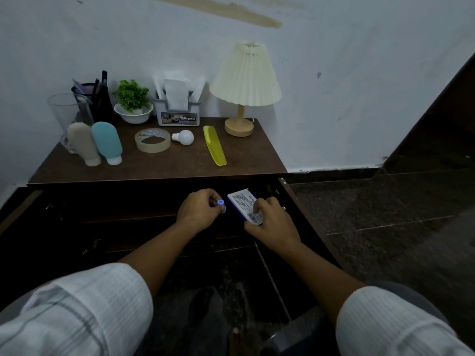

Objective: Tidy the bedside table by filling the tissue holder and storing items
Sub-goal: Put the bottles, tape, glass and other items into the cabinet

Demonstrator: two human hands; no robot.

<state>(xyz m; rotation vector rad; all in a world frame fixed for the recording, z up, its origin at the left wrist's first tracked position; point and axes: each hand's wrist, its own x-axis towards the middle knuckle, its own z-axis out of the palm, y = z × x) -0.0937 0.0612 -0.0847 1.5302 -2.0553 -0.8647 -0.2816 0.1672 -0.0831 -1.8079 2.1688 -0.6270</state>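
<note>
Dark wood bedside table by a pale stained wall, stone floor.
On top: one filled tissue holder at the back, one lamp, one comb, two squeeze bottles. Over the open drawer the left hand pinches a small blue-capped item; the right hand grips one box.

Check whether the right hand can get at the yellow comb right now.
Probably not yet: the right hand grips a blue-and-white box down below the tabletop. The yellow comb lies on that top with nothing over it, so once the box is let go the way looks free.
</note>
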